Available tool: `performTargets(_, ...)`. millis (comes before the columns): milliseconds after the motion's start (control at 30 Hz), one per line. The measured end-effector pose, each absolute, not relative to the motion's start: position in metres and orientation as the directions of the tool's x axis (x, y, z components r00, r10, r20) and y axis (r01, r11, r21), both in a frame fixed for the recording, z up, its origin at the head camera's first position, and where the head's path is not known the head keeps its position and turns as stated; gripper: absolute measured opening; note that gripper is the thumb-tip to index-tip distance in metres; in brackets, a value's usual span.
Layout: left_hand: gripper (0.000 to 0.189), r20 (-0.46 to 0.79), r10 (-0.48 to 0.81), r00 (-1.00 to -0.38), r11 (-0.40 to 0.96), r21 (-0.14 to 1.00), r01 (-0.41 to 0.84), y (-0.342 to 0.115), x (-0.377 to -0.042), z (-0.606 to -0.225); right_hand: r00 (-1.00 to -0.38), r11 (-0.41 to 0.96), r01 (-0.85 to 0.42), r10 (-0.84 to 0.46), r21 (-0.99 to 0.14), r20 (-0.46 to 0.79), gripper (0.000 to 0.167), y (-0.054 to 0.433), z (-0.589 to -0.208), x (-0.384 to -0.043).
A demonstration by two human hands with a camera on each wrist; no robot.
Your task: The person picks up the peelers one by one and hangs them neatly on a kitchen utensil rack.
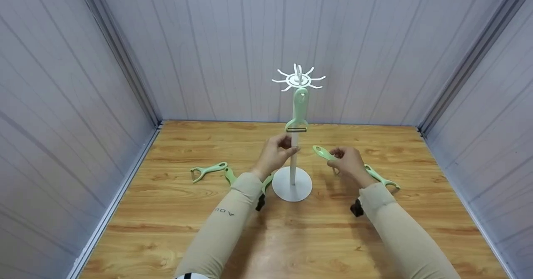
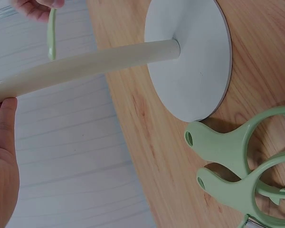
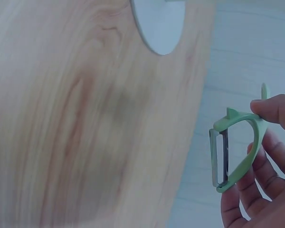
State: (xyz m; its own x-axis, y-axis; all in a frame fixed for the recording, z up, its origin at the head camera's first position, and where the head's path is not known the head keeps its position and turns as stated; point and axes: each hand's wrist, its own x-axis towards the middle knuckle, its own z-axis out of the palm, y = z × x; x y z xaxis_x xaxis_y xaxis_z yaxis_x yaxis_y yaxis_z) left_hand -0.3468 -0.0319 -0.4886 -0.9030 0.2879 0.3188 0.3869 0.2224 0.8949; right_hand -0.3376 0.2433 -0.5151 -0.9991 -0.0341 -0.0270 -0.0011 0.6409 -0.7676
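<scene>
Fingers of the left hand (image 1: 272, 154) are clamped round the white stand (image 1: 293, 166), about midway between the left and right edges of the worktop (image 1: 145, 229); those of the right hand (image 1: 350, 162) pinch a green peeler (image 1: 326, 155), handle end toward the stand. A second peeler (image 1: 300, 109) hangs near its top; loose peelers (image 1: 211, 169) lie toward both edges. Probable fault: a knock from the pinched peeler, or a slackened left grip, could tilt the stand and shed the hanging one.
</scene>
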Motion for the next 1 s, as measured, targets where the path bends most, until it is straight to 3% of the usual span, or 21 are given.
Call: performTargets(1000, 0.016, 0.34, 0.296, -0.893, 0.203, 0.891, 0.407, -0.032, -0.347, -0.489, -0.977, 0.555, -0.17, 0.015, -0.814, 0.215, 0.028, 0.226, -0.456, -0.316)
